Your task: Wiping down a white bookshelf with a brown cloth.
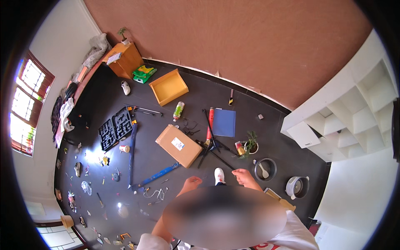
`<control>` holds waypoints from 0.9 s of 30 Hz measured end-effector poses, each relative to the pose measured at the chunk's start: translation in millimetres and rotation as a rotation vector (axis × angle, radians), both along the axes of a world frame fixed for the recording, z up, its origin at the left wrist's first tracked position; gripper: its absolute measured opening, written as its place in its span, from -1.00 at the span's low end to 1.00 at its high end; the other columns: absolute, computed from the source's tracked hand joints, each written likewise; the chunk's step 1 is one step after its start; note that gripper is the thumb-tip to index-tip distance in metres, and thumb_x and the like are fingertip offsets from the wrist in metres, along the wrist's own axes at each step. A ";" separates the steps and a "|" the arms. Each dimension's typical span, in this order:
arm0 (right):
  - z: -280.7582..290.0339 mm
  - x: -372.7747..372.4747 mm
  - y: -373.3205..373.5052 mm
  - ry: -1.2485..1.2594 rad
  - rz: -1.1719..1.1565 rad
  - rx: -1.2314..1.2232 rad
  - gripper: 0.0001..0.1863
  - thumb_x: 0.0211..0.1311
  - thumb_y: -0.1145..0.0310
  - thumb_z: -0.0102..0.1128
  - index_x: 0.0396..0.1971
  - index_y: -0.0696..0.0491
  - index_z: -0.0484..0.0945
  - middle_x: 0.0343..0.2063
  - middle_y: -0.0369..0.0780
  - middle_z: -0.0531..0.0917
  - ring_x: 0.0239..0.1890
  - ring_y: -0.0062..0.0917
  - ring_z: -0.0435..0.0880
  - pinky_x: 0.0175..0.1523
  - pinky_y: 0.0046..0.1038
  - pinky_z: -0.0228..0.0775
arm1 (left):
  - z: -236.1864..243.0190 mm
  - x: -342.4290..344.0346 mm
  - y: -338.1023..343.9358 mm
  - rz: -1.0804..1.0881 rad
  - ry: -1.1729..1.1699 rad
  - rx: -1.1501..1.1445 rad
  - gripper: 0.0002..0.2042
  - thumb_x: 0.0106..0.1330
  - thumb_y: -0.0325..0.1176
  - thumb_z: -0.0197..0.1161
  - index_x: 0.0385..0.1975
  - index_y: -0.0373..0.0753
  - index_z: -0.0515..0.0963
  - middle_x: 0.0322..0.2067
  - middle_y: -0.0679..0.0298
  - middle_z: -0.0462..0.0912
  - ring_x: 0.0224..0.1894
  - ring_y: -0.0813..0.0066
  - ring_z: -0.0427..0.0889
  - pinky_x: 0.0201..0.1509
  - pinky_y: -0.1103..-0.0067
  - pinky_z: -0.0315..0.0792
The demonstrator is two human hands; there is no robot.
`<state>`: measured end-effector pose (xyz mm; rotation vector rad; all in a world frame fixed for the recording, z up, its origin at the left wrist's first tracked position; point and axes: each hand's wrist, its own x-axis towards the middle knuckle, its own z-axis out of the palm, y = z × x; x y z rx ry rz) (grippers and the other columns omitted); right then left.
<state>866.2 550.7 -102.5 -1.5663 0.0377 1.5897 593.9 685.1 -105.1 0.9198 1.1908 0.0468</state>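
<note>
Stand [214, 144], black, splay-legged: on dark floor [250, 100], beside cardboard box [186, 151]. Right hand [245, 177]: fingers closed on end of one leg. Left hand [191, 183]: fingers loosely curled, partly open, apparently empty.

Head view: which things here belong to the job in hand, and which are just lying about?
In the job:
black tripod stand, apparently held at one end by the right hand

Lying about, by the look of it:
cardboard box
flat blue panel
open wooden box
green-labelled bottle
</note>
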 end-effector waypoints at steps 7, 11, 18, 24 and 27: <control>-86.3 61.9 66.0 -0.024 0.029 -0.025 -0.90 0.23 0.39 0.19 -0.32 0.08 0.51 -0.75 -0.50 0.26 -0.81 -0.83 0.10 -0.71 -0.66 -0.20 | -86.8 63.5 69.8 0.094 -0.025 -0.064 -0.90 0.24 -0.36 0.24 -0.32 -0.21 0.57 -0.71 0.51 0.37 -0.72 0.74 0.25 -0.68 0.67 0.04; -167.9 79.6 91.7 -0.007 0.020 -0.037 -0.91 0.23 0.41 0.19 -0.31 0.08 0.52 -0.75 -0.50 0.26 -0.80 -0.84 0.10 -0.70 -0.67 -0.19 | -179.9 91.9 111.2 0.105 -0.009 -0.071 -0.89 0.25 -0.35 0.23 -0.30 -0.20 0.54 -0.73 0.53 0.32 -0.75 0.74 0.20 -0.70 0.68 0.00; -365.5 108.1 122.8 0.023 -0.012 0.063 -0.89 0.23 0.39 0.19 -0.30 0.09 0.53 -0.72 -0.50 0.31 -0.77 -0.85 0.14 -0.68 -0.68 -0.14 | -390.4 134.8 178.7 0.132 -0.111 -0.098 -0.90 0.25 -0.34 0.22 -0.33 -0.20 0.50 -0.72 0.55 0.26 -0.77 0.74 0.18 -0.73 0.69 0.00; -500.6 134.4 153.1 0.012 0.010 0.133 -0.89 0.29 0.41 0.12 -0.26 0.11 0.50 -0.70 -0.49 0.26 -0.74 -0.83 0.11 -0.64 -0.68 -0.15 | -568.7 180.0 231.6 0.145 -0.220 -0.008 -0.85 0.23 -0.34 0.24 -0.27 -0.24 0.52 -0.66 0.51 0.36 -0.70 0.72 0.29 -0.69 0.72 0.12; -524.3 136.9 165.6 0.032 0.024 0.177 -0.89 0.30 0.41 0.10 -0.26 0.13 0.49 -0.69 -0.48 0.26 -0.73 -0.82 0.12 -0.62 -0.68 -0.13 | -639.1 198.7 255.6 0.088 -0.092 0.190 -0.73 0.15 -0.31 0.30 -0.20 -0.30 0.52 -0.47 0.31 0.56 -0.47 0.63 0.50 -0.44 0.69 0.37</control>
